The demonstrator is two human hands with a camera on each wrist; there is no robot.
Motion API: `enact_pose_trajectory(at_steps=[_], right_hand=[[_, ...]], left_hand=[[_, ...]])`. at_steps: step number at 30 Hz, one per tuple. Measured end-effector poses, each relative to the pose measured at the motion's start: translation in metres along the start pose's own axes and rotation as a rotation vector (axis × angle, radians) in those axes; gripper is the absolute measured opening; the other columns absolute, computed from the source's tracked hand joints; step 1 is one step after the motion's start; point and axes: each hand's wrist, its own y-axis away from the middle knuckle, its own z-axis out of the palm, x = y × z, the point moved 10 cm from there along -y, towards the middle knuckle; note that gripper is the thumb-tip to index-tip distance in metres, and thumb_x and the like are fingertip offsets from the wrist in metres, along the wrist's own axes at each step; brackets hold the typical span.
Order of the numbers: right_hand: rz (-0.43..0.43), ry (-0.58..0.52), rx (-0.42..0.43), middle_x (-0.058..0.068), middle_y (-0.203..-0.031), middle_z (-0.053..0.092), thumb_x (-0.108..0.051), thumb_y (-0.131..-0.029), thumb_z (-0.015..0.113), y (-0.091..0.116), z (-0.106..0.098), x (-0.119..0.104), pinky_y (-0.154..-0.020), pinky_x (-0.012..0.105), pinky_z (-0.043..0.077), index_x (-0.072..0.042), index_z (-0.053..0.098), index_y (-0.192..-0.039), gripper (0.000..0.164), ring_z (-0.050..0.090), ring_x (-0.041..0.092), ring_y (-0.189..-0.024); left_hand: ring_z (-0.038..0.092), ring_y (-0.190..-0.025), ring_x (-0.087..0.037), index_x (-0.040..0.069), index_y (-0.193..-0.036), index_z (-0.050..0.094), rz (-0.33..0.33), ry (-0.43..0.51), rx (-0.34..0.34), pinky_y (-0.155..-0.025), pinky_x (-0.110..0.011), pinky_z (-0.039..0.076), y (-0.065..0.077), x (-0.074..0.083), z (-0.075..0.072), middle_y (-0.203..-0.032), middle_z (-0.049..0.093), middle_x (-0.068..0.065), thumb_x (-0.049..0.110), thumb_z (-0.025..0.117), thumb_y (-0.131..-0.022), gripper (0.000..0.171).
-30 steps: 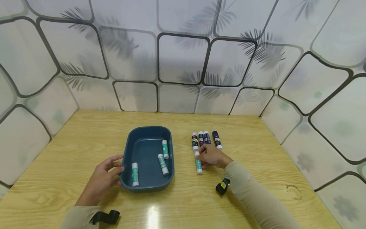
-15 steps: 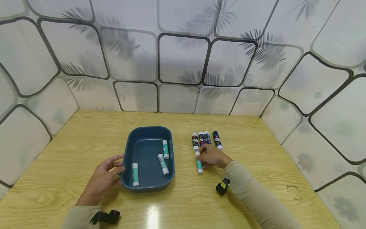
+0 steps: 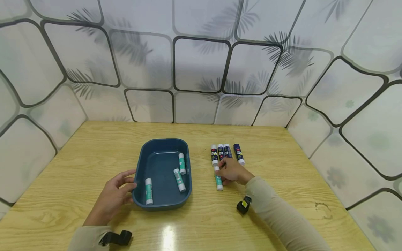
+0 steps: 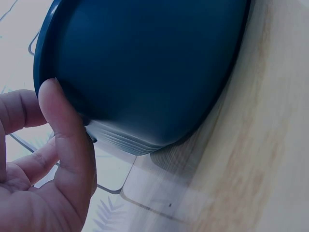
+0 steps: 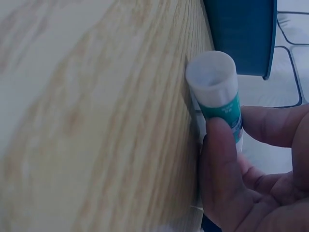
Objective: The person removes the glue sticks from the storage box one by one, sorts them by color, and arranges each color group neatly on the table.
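My right hand [image 3: 233,171] pinches a glue stick [image 3: 218,183] with a teal label and white ends between thumb and finger. In the right wrist view the glue stick [image 5: 219,89] points one white end at the camera, close over the wood. My left hand [image 3: 117,191] has its thumb and fingertips against the outer left side of a dark blue plastic bin [image 3: 161,205]. The left wrist view has the thumb [image 4: 63,113] right at the bin's rim. Inside the bin lie a teal glue stick [image 3: 149,191] at the left, another [image 3: 179,180] at the right and a third [image 3: 181,164] behind it.
Beyond my right hand lie several navy glue sticks: one [image 3: 214,155] at the left, two side by side, partly hidden by the hand, and one [image 3: 238,154] apart at the right. Patterned curtain-like walls [image 3: 201,104] border the wooden table [image 3: 103,146] behind and at the sides.
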Motion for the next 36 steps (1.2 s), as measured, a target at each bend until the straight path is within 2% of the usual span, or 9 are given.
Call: enact_pose_trajectory(at_steps=[13, 19, 26, 36], right_hand=[[-0.004, 0.063, 0.039, 0.012, -0.084, 0.057, -0.008, -0.090, 0.068, -0.001, -0.003, 0.000, -0.057, 0.033, 0.056, -0.001, 0.052, -0.107, 0.024, 0.059, 0.021, -0.067], [-0.017, 0.034, 0.012, 0.014, -0.085, 0.058, -0.005, -0.090, 0.067, 0.002, -0.001, -0.002, -0.060, 0.034, 0.057, 0.000, 0.054, -0.106, 0.022, 0.061, 0.023, -0.069], [-0.031, 0.051, -0.013, 0.014, -0.079, 0.058, -0.007, -0.092, 0.064, 0.005, -0.001, -0.005, -0.060, 0.035, 0.057, 0.000, 0.054, -0.107, 0.019, 0.059, 0.022, -0.065], [-0.066, 0.116, 0.012, 0.011, -0.080, 0.057, -0.011, -0.089, 0.070, 0.003, 0.010, -0.010, -0.056, 0.032, 0.056, -0.001, 0.053, -0.108, 0.027, 0.060, 0.020, -0.062]], left_hand=[[0.054, -0.085, -0.015, 0.005, -0.148, 0.035, 0.009, -0.004, 0.004, -0.064, -0.032, 0.053, 0.001, 0.002, 0.000, -0.123, 0.043, -0.017, 0.004, 0.051, -0.099, 0.052], [0.054, -0.086, -0.015, 0.006, -0.148, 0.035, -0.001, -0.009, 0.006, -0.064, -0.032, 0.053, 0.000, 0.000, 0.000, -0.124, 0.044, -0.016, 0.005, 0.051, -0.099, 0.052], [0.054, -0.084, -0.015, 0.005, -0.148, 0.035, 0.002, -0.002, 0.003, -0.063, -0.032, 0.052, 0.000, -0.001, 0.000, -0.123, 0.044, -0.016, 0.005, 0.052, -0.098, 0.052], [0.055, -0.084, -0.015, 0.006, -0.148, 0.035, -0.003, -0.010, 0.008, -0.064, -0.032, 0.052, 0.000, -0.001, 0.000, -0.123, 0.044, -0.016, 0.005, 0.051, -0.099, 0.052]])
